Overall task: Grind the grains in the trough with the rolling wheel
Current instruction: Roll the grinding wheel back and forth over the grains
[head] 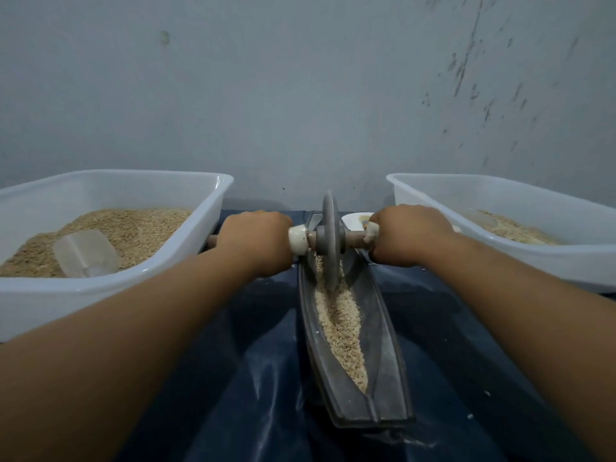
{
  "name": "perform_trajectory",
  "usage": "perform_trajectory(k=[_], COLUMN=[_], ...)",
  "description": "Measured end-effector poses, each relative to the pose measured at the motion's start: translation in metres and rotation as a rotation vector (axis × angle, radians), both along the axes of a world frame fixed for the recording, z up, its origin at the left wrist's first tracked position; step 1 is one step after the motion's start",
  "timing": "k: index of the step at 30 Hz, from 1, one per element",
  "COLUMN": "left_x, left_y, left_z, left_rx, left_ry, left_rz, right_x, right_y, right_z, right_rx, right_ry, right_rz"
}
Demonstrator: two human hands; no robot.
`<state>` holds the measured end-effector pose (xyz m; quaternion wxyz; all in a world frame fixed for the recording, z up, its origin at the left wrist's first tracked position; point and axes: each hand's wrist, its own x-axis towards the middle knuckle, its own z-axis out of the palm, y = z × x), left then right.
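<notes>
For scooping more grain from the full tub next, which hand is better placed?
Left. The left hand grips the axle beside the left tub, which holds the grain heap and the clear scoop. The right hand sits across the rolling wheel, by the emptier tub.

We note a surface covered by a dark blue sheet [260, 378]. On it rest the trough [383, 335], a left tub [40, 305], a right tub [533, 258] and a small white bowl [350, 219].
</notes>
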<state>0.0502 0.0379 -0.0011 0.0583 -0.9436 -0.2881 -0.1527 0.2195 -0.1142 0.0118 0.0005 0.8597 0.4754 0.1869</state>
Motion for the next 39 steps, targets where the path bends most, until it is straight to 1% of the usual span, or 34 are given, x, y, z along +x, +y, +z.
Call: perform_trajectory(k=[3, 5, 9, 11, 15, 20, 21, 24, 26, 29, 32, 34, 39], left_x=[-0.009, -0.017, -0.015, -0.003, 0.013, -0.005, -0.009, -0.008, -0.002, 0.002, -0.01, -0.015, 0.002], left_y=[-0.006, -0.01, -0.01, -0.01, -0.011, -0.01, -0.008, -0.003, -0.001, -0.001, -0.006, -0.008, -0.007], left_z=[-0.011, -0.017, -0.008, 0.002, 0.014, 0.003, 0.0, -0.003, 0.001, 0.007, 0.0, -0.007, 0.002], left_rx=[0.034, 0.049, 0.116, 0.154, 0.213, 0.189, 0.174, 0.084, 0.029, 0.021, 0.043, 0.073, 0.15], left_ry=[-0.041, -0.037, -0.017, -0.024, -0.029, 0.022, 0.027, 0.033, 0.03, 0.039, 0.056, 0.045, -0.015], left_rz=[0.021, 0.009, -0.019, -0.021, -0.049, -0.108, -0.107, -0.073, -0.048, -0.05, -0.064, -0.08, -0.042], right_x=[0.0, 0.0, 0.007, 0.011, 0.013, 0.008, 0.007, 0.003, 0.001, 0.002, 0.001, 0.002, -0.003], right_y=[-0.004, -0.011, -0.013, -0.007, -0.005, -0.021, -0.021, -0.012, -0.003, 0.001, -0.011, -0.018, -0.006], right_z=[-0.003, -0.006, -0.01, -0.012, -0.023, -0.018, -0.017, -0.01, -0.004, 0.0, -0.007, -0.012, -0.01], right_rx=[-0.035, -0.053, -0.125, -0.085, 0.056, -0.061, -0.072, -0.037, -0.009, -0.002, -0.079, -0.1, 0.027], right_ry=[0.001, 0.006, 0.137, 0.198, 0.187, 0.266, 0.248, 0.076, 0.028, 0.04, 0.098, 0.092, 0.095], right_rz=[0.03, 0.05, 0.004, -0.04, -0.076, -0.017, -0.008, -0.002, 0.004, -0.012, -0.003, 0.01, -0.04])
